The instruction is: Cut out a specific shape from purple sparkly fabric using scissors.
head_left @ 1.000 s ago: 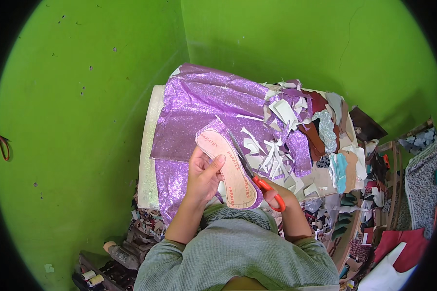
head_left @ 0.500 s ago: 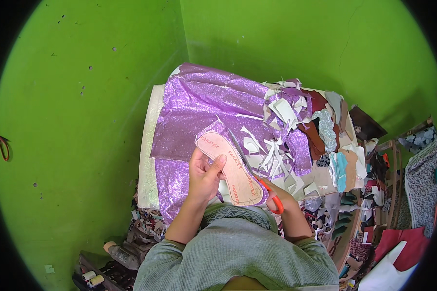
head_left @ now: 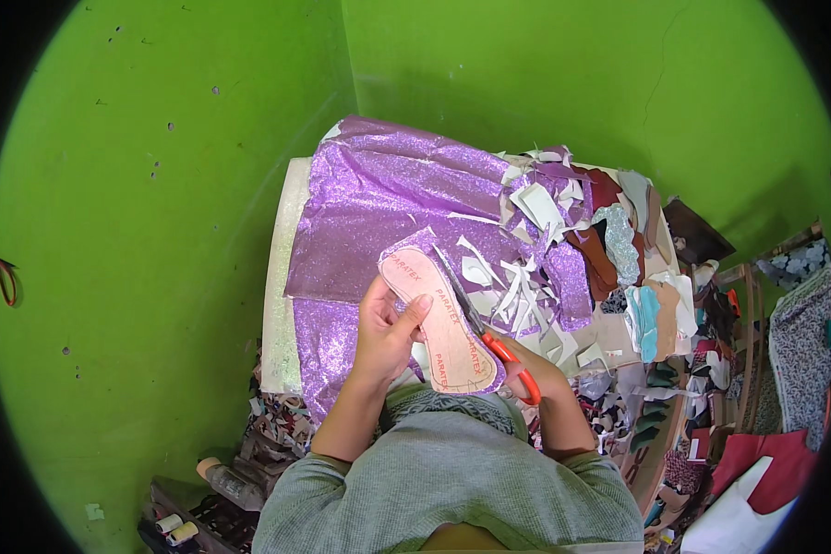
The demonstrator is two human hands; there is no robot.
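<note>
My left hand [head_left: 388,328] holds a pink sole-shaped insole [head_left: 443,328] backed with purple glitter material, thumb resting on its face. My right hand [head_left: 531,374] grips orange-handled scissors [head_left: 489,337]; the blades run up along the insole's right edge, cutting the glitter backing. Both hands work just above my lap, at the near edge of a large purple glitter sheet [head_left: 379,212] spread over the table.
White and purple offcuts [head_left: 526,268] litter the sheet's right side. A heap of fabric and leather scraps [head_left: 637,277] lies to the right. Green walls [head_left: 157,185] stand close on the left and behind. Thread spools and a bottle [head_left: 222,480] lie at the lower left.
The insole has turned slightly in my left hand, and the scissors have advanced further up along its right edge.
</note>
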